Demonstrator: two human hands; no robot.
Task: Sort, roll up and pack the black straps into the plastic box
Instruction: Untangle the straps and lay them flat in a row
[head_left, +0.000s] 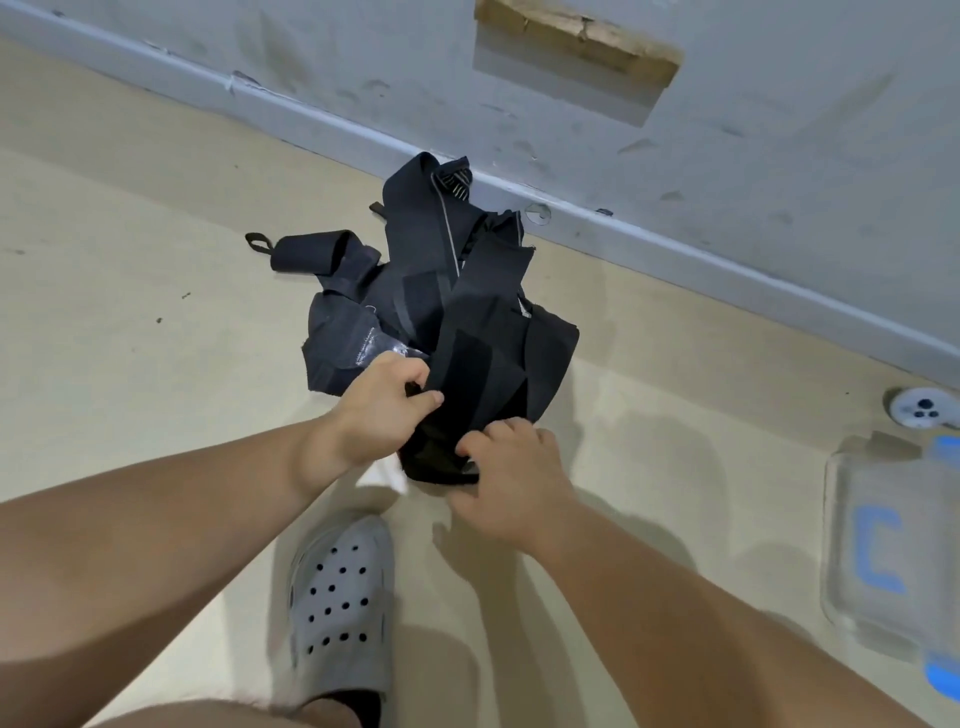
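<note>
Lying in a tangled heap on the floor (156, 415) by the far wall (727, 156), the black straps (415, 291) are unsorted. The left hand (382, 400) pinches the near end of one strap (483, 364); the right hand (511, 478) curls round the same end, probably to pull it free for rolling. The plastic box (883, 551) sits well apart, right.

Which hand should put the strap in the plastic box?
Probably the right hand: the plastic box lies on the floor on that side, farther from the left hand. Both hold the black strap.
</note>
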